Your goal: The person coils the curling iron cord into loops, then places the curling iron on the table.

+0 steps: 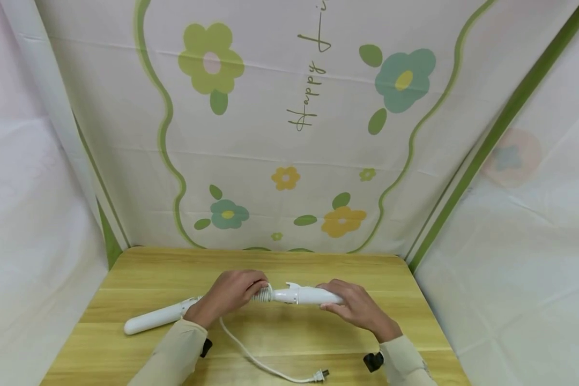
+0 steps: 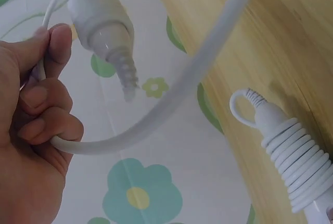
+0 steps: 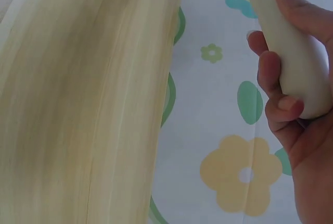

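In the head view, my right hand grips one end of a white curling iron, with fingers and thumb curled round it in the right wrist view. A small lever sticks up from its middle. My left hand is at the other end, by turns of white cord. The left wrist view shows that hand's curled fingers holding the cord, with the ridged cord sleeve beside them. A second white curling iron lies at the left, partly hidden by my left wrist; cord is wound round its handle.
The cord's loose length runs over the wooden table to a two-pin plug near the front. A flowered cloth hangs behind the table, with pale cloth walls on both sides.
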